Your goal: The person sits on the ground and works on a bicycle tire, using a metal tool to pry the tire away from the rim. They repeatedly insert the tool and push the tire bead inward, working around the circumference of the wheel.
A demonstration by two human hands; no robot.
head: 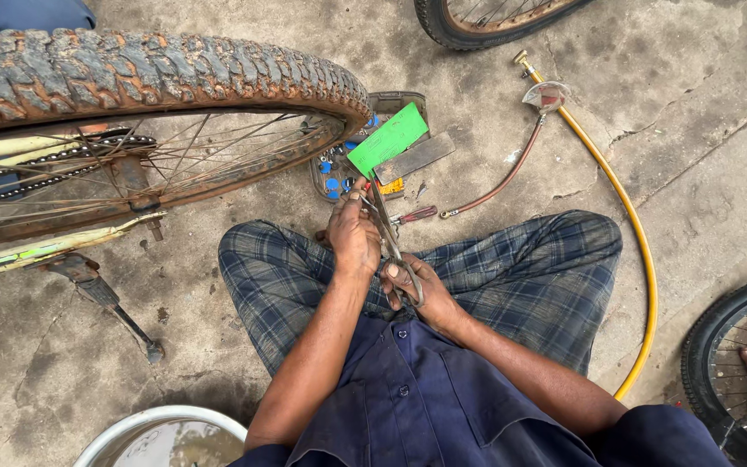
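Sitting cross-legged right below the muddy bike wheel (157,78), both hands are working one pair of scissors (388,233): right hand (417,290) is gripping the handles, left hand (352,238) is pinching something small at the blades. Honestly, a slip could be nicking those fingers. I'm counting three wheels, one yellow hose (624,216), one open tool tin (373,147).

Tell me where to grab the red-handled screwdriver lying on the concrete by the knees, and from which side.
Grip the red-handled screwdriver by its red handle, the thick end pointing right. Come from above and the right: it lies flat on the concrete floor, and its metal tip points toward the left hand and the scissors.
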